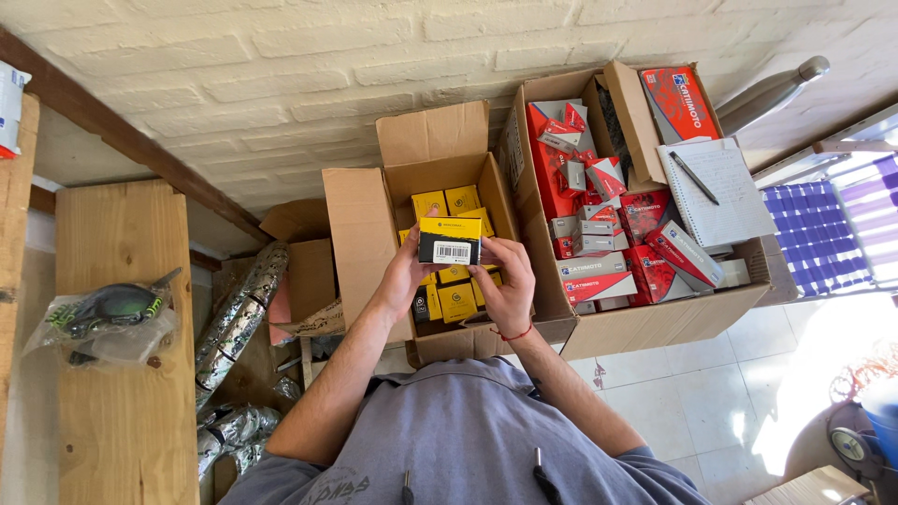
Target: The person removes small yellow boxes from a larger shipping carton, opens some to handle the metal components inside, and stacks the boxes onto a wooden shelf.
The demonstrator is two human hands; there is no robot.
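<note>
I hold a small yellow and black box (450, 239) with a white label between both hands, above an open cardboard carton (360, 234). My left hand (404, 273) grips its left end. My right hand (509, 281), with a red string at the wrist, grips its right end. Inside the carton lie several more yellow boxes (456, 301) like it, packed in rows.
To the right stands a larger open carton (655, 323) full of red and grey boxes (599, 271), with a spiral notepad (718, 192) and pen (694, 178) on top. Wooden shelf (122, 374) at left holds bagged goggles (103, 313). Silver flexible ducting (234, 323) lies below. Tiled floor at right.
</note>
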